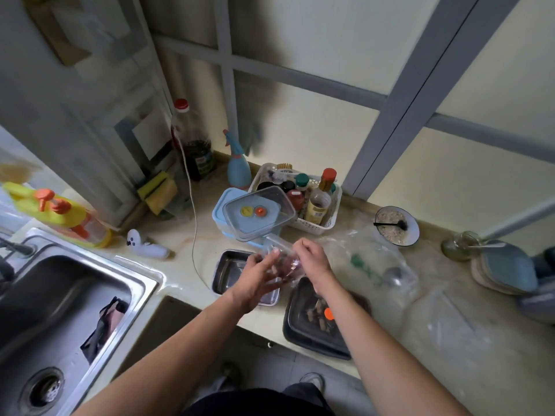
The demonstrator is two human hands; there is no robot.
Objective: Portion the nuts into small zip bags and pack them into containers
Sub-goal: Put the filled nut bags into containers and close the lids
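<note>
At the far left a stainless steel sink point(69, 298) has a smooth, shiny basin with a round drain; a crumpled dark scrap lies in it. Behind it stands a yellow plastic bottle point(57, 213) with orange pump tops. The tabletop point(180, 259) is pale, glossy and marble-patterned, and a thin white cord point(192, 223) trails across it.

Near the middle sits a shallow rectangular metal tray point(228, 265), dull and reflective. Above it the left hand point(258, 280) has its fingers spread and fairly straight against a small clear zip bag point(282, 262), a thin crinkled film with brownish nuts point(277, 270) showing blurred through it. The right hand point(309, 259) has its grip pinched on the bag's top edge, fingers curled. The bag is held in the air between both hands, over the gap between the 2 trays.

Behind the hands stand stacked rectangular containers point(255, 213) of pale blue plastic with a clear lid carrying 2 round knobs, 1 yellow and 1 orange. A white lattice basket point(318, 226) of bottles stands just beside them.

Under the right forearm is a dark rectangular tray point(303, 325) with more nuts. Farther right lie large wrinkled clear plastic bags point(375, 265), then a round bowl point(396, 226) of pale grainy stuff with a black spoon.
</note>
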